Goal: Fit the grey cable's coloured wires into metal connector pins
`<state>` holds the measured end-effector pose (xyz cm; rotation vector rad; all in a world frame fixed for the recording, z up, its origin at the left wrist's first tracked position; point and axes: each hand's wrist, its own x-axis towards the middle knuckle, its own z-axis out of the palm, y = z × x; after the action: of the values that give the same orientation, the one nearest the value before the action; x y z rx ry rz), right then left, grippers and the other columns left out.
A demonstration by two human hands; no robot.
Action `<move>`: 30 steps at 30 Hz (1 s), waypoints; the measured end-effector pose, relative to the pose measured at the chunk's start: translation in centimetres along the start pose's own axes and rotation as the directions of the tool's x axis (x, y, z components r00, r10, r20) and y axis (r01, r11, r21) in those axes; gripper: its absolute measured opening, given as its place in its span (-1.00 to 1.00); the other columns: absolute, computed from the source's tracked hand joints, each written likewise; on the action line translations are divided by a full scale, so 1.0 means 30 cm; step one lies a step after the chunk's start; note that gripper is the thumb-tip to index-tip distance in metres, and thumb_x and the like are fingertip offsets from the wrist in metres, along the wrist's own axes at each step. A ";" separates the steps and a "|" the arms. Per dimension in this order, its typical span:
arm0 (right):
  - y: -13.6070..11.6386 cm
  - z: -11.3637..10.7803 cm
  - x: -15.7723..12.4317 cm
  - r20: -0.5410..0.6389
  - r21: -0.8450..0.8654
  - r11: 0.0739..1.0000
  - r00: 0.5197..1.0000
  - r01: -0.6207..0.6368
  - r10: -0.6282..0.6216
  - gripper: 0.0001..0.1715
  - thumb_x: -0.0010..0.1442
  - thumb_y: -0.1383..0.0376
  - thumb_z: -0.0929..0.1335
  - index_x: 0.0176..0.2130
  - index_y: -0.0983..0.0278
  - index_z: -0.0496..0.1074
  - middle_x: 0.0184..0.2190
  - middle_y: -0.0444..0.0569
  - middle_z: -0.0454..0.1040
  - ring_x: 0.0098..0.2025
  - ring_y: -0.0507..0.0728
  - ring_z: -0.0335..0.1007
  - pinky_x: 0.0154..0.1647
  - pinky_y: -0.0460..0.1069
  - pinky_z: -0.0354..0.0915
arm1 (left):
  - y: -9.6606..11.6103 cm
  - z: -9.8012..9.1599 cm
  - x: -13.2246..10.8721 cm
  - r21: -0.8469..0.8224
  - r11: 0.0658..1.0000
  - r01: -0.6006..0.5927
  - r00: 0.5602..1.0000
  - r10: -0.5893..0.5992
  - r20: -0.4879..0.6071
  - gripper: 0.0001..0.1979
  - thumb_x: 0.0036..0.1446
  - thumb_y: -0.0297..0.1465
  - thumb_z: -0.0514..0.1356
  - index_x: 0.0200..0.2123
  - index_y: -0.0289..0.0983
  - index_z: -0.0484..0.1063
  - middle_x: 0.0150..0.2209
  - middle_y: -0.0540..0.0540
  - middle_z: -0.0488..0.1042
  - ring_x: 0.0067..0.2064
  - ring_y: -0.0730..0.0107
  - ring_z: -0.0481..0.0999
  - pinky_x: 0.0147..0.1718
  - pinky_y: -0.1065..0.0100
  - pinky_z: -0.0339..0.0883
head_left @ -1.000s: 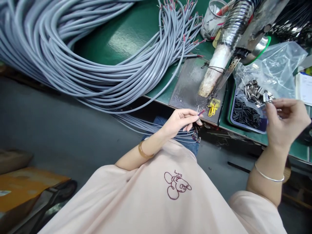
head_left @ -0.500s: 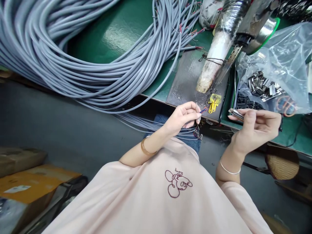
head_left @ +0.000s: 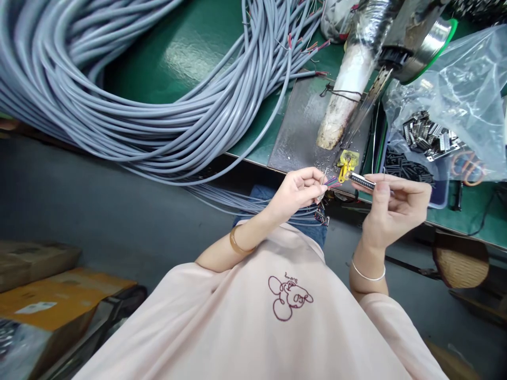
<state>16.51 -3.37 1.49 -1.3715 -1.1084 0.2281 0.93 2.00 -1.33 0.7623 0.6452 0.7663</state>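
Observation:
My left hand (head_left: 300, 191) is closed on a grey cable, pinching it near its stripped end. Thin coloured wires (head_left: 332, 182) fan out past the fingertips to the right. Between the thumb and fingers of my right hand (head_left: 396, 203) is a metal multi-pin connector (head_left: 362, 181), its row of contacts showing. A small gap separates connector and wires. Just behind them, a yellow clip-like piece (head_left: 346, 166) lies on the dark plate (head_left: 297, 126). More grey cables (head_left: 233, 200) run across my lap below the left hand, with connectors (head_left: 321, 216) at their ends.
A large coil of grey cable (head_left: 178, 121) covers the left of the green bench. A white wrapped rod (head_left: 340, 100) and a solder spool (head_left: 430, 50) stand over the plate. To the right are a plastic bag of connectors (head_left: 428, 134) and a bin of black parts (head_left: 407, 166).
My right hand has moved left with the connector, bringing it close to the wires, and the contact row now faces more into view. My left hand has barely moved.

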 end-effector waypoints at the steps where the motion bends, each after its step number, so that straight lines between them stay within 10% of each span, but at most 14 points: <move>1: -0.003 0.003 -0.004 0.013 0.009 1.000 1.000 0.028 -0.028 -0.86 0.29 0.26 0.41 -0.25 0.18 0.35 -0.26 -0.13 0.57 -0.23 0.08 0.61 -0.26 0.06 0.66 | -0.001 0.001 -0.001 0.007 1.000 -0.011 1.000 0.011 -0.005 -0.75 0.00 -0.33 0.39 -0.36 -0.31 0.40 -0.59 0.10 0.33 -0.60 0.67 0.22 -0.65 0.54 -0.07; 16: -0.004 0.017 -0.038 0.101 0.021 0.999 0.994 0.031 -0.033 -0.86 0.26 0.29 0.42 -0.27 0.14 0.35 -0.21 -0.13 0.58 -0.18 0.11 0.60 -0.26 0.10 0.64 | -0.017 0.010 -0.013 0.023 1.000 -0.013 1.000 0.013 -0.006 -0.74 0.04 -0.31 0.39 -0.35 -0.31 0.39 -0.57 0.08 0.41 -0.64 0.72 0.18 -0.67 0.55 -0.04; 30: 0.028 0.003 -0.025 0.234 0.229 0.928 0.942 -0.295 0.242 -0.81 0.24 0.30 0.46 -0.28 0.24 0.35 -0.18 -0.12 0.58 -0.26 0.06 0.65 -0.21 0.02 0.66 | -0.032 0.002 -0.035 0.009 0.996 -0.088 0.995 0.088 0.044 -0.70 0.13 -0.27 0.39 -0.21 -0.29 0.39 -0.44 0.05 0.49 -0.66 0.74 0.25 -0.70 0.57 0.10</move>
<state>16.45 -3.61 0.38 -1.2780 -1.0094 0.7053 0.73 0.68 -1.80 0.8195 0.5793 0.8251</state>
